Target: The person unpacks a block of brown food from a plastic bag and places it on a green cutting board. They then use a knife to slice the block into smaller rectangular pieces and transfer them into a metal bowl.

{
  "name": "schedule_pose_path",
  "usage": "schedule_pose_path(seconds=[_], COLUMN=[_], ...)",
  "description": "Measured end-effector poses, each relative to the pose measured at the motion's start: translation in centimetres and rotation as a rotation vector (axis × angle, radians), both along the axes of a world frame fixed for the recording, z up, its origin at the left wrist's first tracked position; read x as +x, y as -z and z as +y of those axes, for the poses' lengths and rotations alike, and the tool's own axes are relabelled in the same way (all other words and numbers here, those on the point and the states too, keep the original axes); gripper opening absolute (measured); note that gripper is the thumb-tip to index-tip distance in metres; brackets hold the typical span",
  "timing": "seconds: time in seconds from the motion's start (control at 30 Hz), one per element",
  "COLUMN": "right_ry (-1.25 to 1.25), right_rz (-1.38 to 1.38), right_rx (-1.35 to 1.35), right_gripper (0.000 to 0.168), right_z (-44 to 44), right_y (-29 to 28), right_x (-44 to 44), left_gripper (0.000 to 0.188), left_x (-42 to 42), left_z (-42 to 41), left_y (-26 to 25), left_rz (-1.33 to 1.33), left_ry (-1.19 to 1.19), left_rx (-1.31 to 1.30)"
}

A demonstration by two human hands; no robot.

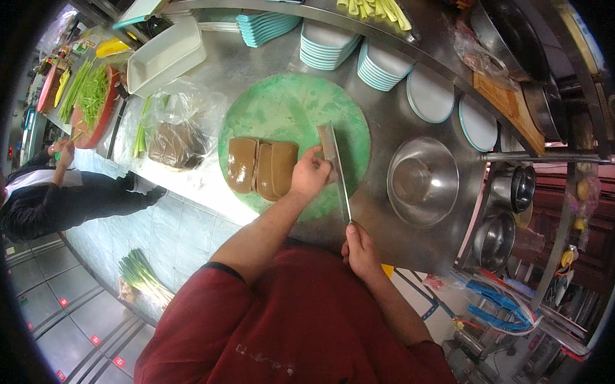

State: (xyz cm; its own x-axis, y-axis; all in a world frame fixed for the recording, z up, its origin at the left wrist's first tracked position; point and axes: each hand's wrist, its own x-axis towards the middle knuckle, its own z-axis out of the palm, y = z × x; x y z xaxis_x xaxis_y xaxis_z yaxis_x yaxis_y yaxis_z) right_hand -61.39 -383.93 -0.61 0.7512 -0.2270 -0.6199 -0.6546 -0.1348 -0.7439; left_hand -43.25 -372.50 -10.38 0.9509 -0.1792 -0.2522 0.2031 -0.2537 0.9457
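Note:
My right hand (362,249) grips the handle of a cleaver (339,175), whose blade points away from me over a round green cutting board (295,102). Close against the blade's left side is a narrow brown slab (323,135). My left hand (310,173) has its fingers curled on the near part of this slab, and the fingertips are partly hidden. To the left on the board lie glossy brown jelly-like blocks: one block (242,164) at the far left, and beside it a pair of blocks (278,170) pressed together.
Right of the board stands a clear-looking bowl (422,182). Stacked blue-rimmed dishes (329,45) line the back beneath a metal shelf (324,14). A plastic bag (180,131) of brown blocks and a white bin (165,57) are left. A co-worker (68,194) handles greens farther left.

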Motion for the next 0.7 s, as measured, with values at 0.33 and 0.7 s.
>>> schedule_pose_path(seconds=[0.33,0.7], right_ry=[-0.069,-0.037], right_rz=[-0.006,0.001], right_rx=[-0.028,-0.031], right_gripper=[0.051,0.039], right_z=[-0.4,-0.1], right_y=[1.3,2.7], right_x=[-0.4,0.3], left_gripper=[0.047,0.046], left_x=[0.2,0.6], left_z=[-0.1,0.1], left_y=[-1.9,-1.7], left_rz=[0.052,0.044], left_ry=[0.02,0.028], left_rx=[0.093,0.108])
